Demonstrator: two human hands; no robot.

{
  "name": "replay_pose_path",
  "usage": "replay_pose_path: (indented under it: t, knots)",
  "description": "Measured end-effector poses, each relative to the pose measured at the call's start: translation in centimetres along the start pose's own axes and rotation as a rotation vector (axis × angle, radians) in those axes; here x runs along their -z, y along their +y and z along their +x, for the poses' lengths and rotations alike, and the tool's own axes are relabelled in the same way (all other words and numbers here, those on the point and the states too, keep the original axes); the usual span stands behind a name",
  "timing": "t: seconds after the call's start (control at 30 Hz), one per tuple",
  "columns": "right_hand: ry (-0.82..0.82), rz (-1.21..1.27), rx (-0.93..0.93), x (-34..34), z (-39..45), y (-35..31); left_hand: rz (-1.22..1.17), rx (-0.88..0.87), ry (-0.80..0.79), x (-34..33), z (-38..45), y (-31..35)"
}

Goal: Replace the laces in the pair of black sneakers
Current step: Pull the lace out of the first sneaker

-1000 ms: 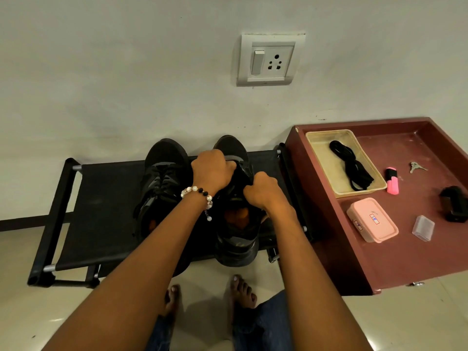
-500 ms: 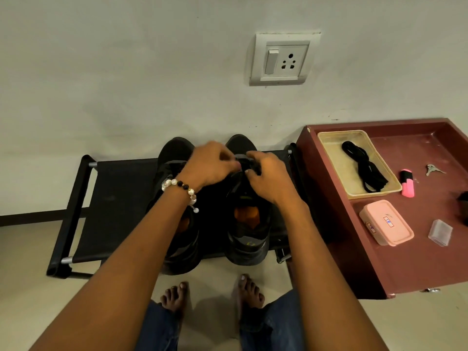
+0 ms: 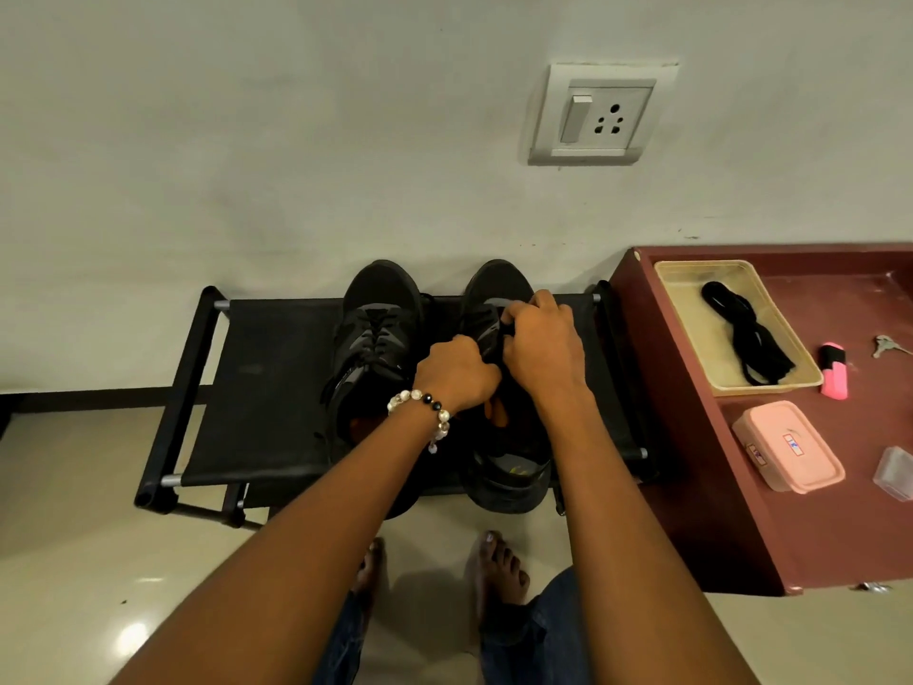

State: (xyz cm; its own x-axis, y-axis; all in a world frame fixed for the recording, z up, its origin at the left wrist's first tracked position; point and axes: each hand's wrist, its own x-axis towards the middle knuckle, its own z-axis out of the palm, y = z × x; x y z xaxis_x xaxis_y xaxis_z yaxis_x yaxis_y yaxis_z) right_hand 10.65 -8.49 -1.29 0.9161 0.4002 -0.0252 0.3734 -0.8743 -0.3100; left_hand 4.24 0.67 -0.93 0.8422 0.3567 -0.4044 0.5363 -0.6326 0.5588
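Two black shoes sit side by side on a black rack (image 3: 257, 388) by the wall. The left shoe (image 3: 373, 333) has its lace in. Both hands are on the right shoe (image 3: 499, 294). The left hand (image 3: 457, 370) is curled tight around the shoe's upper part near the tongue. The right hand (image 3: 541, 348) is curled too, and its fingers pinch the black part at the front of the shoe. A bead band (image 3: 425, 405) is on the left wrist. On the red table (image 3: 741, 511) a tray (image 3: 691, 338) holds black laces (image 3: 746, 333). A pink box (image 3: 785, 444) lies near it.
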Motion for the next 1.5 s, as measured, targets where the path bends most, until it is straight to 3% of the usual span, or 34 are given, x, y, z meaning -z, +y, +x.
replay_pose_path:
  t: [0.23,0.43,0.53,0.6,0.67,0.77,0.9,1.0,1.1,1.17,1.23,1.33,1.4,1.5]
  knots:
    - [0.162,0.016,-0.011,-0.3,0.3,-0.6,0.019,0.050,0.037,-0.6,0.2,0.2]
    - [0.193,0.469,-0.436,0.9,0.8,1.0,0.010,0.054,0.018,-0.7,0.4,0.2]
    - [0.240,0.523,-0.349,1.3,0.8,0.8,0.006,0.052,0.022,-0.7,0.4,0.1]
    - [0.217,0.433,-0.140,1.1,0.8,0.4,0.003,0.057,0.020,-0.7,0.6,0.1]
    - [0.085,0.217,-0.025,0.6,0.7,0.0,0.004,0.059,0.014,-0.8,0.7,0.1]
    - [-0.034,0.005,-0.028,0.4,0.3,-0.5,0.019,0.061,0.006,-0.8,0.8,0.1]
    - [0.074,-0.095,-0.041,0.2,0.2,-0.5,0.025,0.069,0.010,-1.0,0.9,0.1]
    - [0.187,0.116,-0.080,0.3,0.5,-0.2,0.027,0.081,0.027,-1.2,1.0,0.2]
    - [0.320,0.655,-0.332,0.7,0.9,-0.1,0.045,0.083,0.038,-1.2,0.9,0.3]
    - [0.435,0.881,-0.488,1.0,0.9,0.1,0.042,0.085,0.044,-1.2,0.9,0.4]
    - [0.455,0.697,-0.478,1.5,0.5,0.0,0.043,0.094,0.053,-1.1,0.7,0.6]
    - [0.487,0.275,-0.251,1.6,0.0,0.0,0.083,0.082,0.058,-1.0,0.3,0.8]
    - [0.362,0.154,-0.108,1.4,0.2,-0.1,0.082,0.062,0.048,-0.9,0.2,0.8]
    - [0.045,0.014,0.029,0.7,0.3,-0.3,0.062,0.041,0.030,-0.8,0.1,0.8]
